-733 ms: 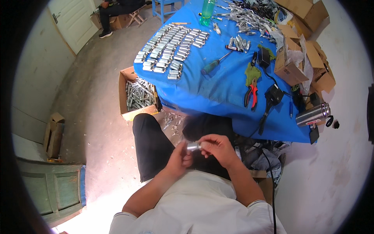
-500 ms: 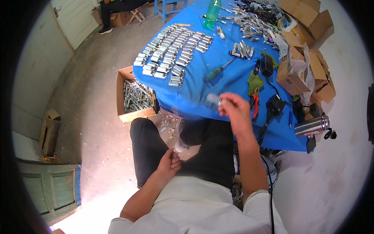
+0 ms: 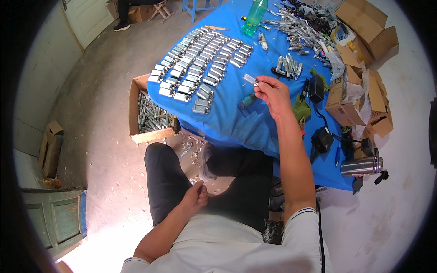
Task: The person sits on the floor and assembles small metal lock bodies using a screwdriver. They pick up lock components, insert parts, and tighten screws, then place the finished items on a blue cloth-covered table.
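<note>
Between thumb and fingers, my right hand [image 3: 272, 93] pinches a small flat silver lighter-shaped piece [image 3: 250, 79] above the blue-covered table [image 3: 218, 129]. Similar silver pieces [image 3: 200, 59] lie in several neat rows to the left of that hand. A teal-handled screwdriver [image 3: 248, 101] rests just beneath the hand, its shaft hidden. My left hand [image 3: 196, 195] is curled closed above my lap; what is inside its fingers, if anything, is hidden.
A cardboard box of silver pieces [image 3: 157, 116] stands left of the table. A green bottle [image 3: 255, 18], a heap of silver parts [image 3: 300, 29], open cartons [image 3: 348, 107], a black adapter [image 3: 322, 139] and a steel flask [image 3: 363, 166] line the far and right sides.
My right hand has moved away from me, up the table toward the rows, with the silver piece still pinched. The left hand stays curled at my lap. The view has shifted slightly.
</note>
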### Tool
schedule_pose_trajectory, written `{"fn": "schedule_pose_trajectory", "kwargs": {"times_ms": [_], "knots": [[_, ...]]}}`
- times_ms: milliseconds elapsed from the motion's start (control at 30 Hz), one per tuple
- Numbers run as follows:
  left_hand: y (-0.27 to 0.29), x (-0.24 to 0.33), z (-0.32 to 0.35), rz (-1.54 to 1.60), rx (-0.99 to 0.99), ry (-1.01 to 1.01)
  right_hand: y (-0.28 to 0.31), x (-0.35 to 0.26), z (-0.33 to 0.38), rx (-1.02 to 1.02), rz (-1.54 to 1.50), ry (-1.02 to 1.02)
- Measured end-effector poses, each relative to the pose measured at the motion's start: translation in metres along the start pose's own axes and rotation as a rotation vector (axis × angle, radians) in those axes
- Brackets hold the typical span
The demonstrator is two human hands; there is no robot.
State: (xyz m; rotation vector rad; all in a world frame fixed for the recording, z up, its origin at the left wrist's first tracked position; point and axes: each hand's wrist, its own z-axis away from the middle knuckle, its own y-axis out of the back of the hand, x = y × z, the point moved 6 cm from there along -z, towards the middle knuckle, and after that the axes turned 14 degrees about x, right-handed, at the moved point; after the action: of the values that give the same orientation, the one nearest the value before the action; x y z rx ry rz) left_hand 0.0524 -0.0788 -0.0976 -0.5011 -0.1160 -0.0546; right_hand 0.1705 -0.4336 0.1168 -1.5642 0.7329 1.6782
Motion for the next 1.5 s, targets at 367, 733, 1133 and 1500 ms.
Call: {"fn": "schedule_pose_trajectory", "kwargs": {"times_ms": [367,733,1133,1500], "knots": [[0.000,-0.001,-0.009,-0.025,0.048,0.046,-0.009,0.004,-0.023,0.004,0.092,-0.026],[-0.004,-0.001,-0.014,-0.020,0.022,0.077,-0.004,0.004,-0.031,0.007,0.103,-0.022],[-0.003,0.002,-0.014,-0.028,0.067,0.067,-0.032,0.012,-0.068,0.022,0.224,-0.065],[-0.006,0.006,-0.009,-0.004,0.065,0.078,-0.056,0.043,-0.087,0.140,0.176,-0.185]]}}
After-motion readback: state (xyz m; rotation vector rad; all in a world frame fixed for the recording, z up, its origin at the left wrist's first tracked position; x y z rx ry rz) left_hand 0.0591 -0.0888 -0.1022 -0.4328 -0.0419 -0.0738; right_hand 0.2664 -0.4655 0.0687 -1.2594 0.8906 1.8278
